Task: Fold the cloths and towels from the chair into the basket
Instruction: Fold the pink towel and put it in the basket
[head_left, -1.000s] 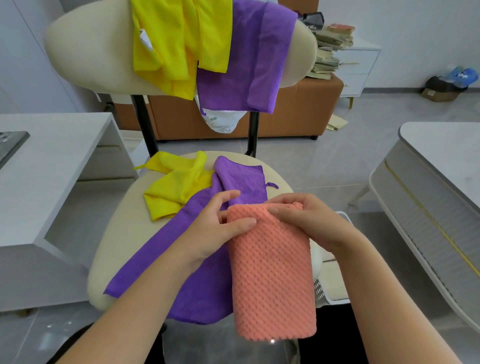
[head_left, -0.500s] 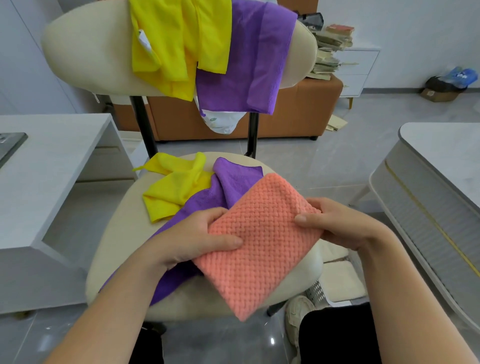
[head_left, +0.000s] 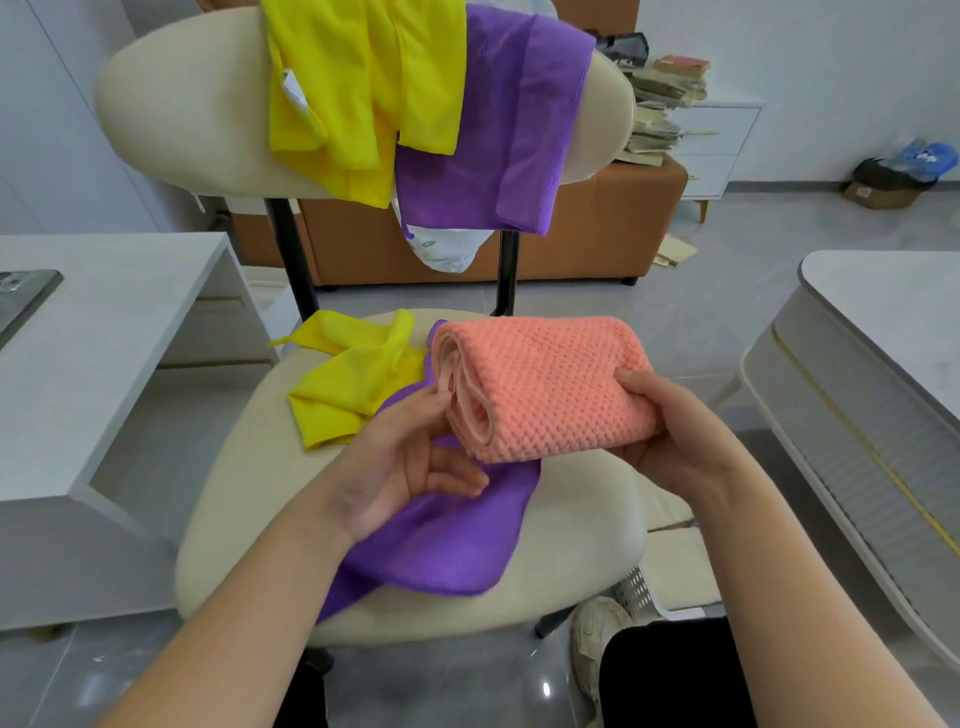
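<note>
The right hand (head_left: 670, 431) is gripping one end of a folded salmon-pink waffle-textured towel (head_left: 545, 384), with the thumb lying on top and the fingers wrapping underneath. The towel is being held above the cream padded chair seat (head_left: 249, 493), its layered open end pointing towards the left hand (head_left: 410, 462). The left hand is lying palm-up with loosely spread fingers; its uppermost fingertip is touching the towel's layered end and the hand is closing on nothing.

Beneath the towel, a purple microfibre cloth (head_left: 457, 545) is lying flat across the seat and draping over its front edge. A crumpled yellow microfibre cloth (head_left: 353, 379) is sitting just beside it, towards the back left of the seat, touching the purple one.

Over the chair's cream oval backrest (head_left: 182, 114), a second yellow cloth (head_left: 363, 88) and a second purple cloth (head_left: 498, 130) are hanging side by side, the yellow one overlapping the purple one's edge.

A white perforated plastic basket (head_left: 636, 592) is showing only partly, on the floor below the seat's right front edge; what it is holding cannot be told. A beige shoe (head_left: 592, 639) is resting just beside it.

A white surface (head_left: 104, 322) is standing to the left of the chair and a pale rounded surface (head_left: 883, 322) to the right. An orange-brown cabinet (head_left: 597, 234) is standing behind the chair, near a stack of worn books (head_left: 660, 104).
</note>
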